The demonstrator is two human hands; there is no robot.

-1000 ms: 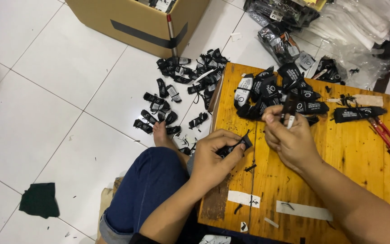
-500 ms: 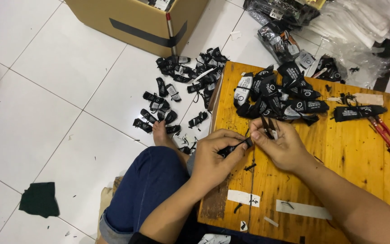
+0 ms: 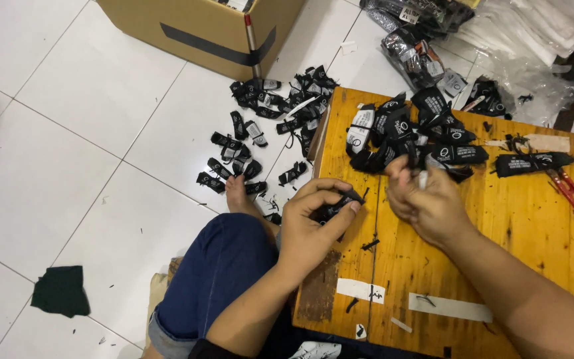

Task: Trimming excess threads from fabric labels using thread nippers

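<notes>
a small black folded piece (image 3: 337,203) is pinched by the left hand (image 3: 313,223), thumb and curled fingers (image 3: 320,197) pressed tight around it, just over the near left edge of the low wooden table (image 3: 499,259). the right hand (image 3: 426,199) is held close beside it, fingers bunched together around a thin pale item (image 3: 423,178); what that item is cannot be told. a heap of black pieces (image 3: 413,136) is seen just behind the hands, and more are scattered on the white tiled floor (image 3: 68,133). red pliers (image 3: 571,191) lie well apart at the right.

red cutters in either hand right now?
No: the red cutters lie on the wooden board, apart from the right hand and the left hand.
</notes>
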